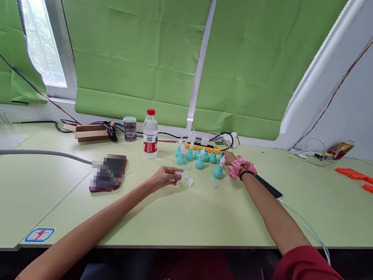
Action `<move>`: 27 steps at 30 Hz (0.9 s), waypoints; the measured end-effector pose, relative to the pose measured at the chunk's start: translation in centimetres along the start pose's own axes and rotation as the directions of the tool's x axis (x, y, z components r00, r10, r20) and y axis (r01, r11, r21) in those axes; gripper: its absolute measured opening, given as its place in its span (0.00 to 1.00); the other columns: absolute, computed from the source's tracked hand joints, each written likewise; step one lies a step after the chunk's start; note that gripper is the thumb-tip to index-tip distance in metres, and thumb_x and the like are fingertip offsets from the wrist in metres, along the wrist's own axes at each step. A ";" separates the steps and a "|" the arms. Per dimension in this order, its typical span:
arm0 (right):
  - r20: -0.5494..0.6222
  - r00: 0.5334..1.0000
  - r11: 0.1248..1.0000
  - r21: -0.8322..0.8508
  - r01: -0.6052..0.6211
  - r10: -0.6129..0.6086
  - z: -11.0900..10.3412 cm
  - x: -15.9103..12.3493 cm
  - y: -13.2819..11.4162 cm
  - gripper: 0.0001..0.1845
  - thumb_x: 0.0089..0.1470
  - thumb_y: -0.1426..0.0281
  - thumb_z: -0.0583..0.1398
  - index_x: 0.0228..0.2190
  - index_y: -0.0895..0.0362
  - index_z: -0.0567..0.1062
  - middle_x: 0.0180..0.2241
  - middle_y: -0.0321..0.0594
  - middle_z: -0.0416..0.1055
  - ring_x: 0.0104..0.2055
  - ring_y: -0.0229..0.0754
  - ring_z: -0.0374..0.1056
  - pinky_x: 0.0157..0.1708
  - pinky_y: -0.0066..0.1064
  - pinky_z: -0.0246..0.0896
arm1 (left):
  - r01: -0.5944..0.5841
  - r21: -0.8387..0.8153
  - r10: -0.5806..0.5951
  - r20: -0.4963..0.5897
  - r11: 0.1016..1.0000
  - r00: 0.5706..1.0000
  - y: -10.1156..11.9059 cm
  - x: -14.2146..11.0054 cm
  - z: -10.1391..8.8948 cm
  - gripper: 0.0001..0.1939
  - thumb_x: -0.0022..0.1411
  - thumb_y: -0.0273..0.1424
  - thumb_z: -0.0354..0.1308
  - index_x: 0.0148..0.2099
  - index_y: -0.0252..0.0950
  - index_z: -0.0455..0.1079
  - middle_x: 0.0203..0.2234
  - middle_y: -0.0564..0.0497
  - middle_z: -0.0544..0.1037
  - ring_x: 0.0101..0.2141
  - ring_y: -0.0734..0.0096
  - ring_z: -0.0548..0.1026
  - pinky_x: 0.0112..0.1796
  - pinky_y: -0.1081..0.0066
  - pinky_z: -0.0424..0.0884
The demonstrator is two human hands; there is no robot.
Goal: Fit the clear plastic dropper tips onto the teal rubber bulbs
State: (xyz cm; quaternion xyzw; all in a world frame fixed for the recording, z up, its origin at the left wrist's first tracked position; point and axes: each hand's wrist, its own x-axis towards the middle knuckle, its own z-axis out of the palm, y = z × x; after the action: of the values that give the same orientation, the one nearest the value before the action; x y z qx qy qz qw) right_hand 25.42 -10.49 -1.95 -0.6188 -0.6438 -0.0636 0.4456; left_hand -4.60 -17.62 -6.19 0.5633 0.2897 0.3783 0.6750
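Observation:
My left hand lies on the pale green table, fingers curled in a pinch on a small white plastic piece. More small white pieces lie just right of it. My right hand, with a pink scrunchie at the wrist, reaches into a cluster of several teal bulb-shaped bottles with white tips. Its fingers are closed around one teal bottle at the cluster's right end.
A water bottle with a red cap, a printed can and a cardboard box stand at the back. A yellow power strip with white plugs sits behind the bottles. A dark pouch lies left, a tablet right, orange tools far right.

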 end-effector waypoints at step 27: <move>0.242 0.836 0.871 0.151 0.468 -0.492 1.6 -13.4 -9.1 0.07 0.41 0.72 0.54 0.28 0.57 0.64 0.23 0.36 0.65 0.25 0.38 0.61 0.27 0.27 0.54 | 0.007 0.063 -0.017 0.155 0.998 0.988 0.3 -0.6 0.2 0.17 0.46 0.33 0.63 0.37 0.28 0.68 0.20 0.49 0.72 0.20 0.75 0.69 0.24 0.73 0.65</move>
State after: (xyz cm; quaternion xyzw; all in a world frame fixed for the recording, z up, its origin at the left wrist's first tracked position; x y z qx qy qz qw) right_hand 14.65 -21.47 -7.37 -0.4206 -0.8355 -0.0599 0.3485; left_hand -4.78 -18.24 -5.89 0.6099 0.2514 0.3201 0.6800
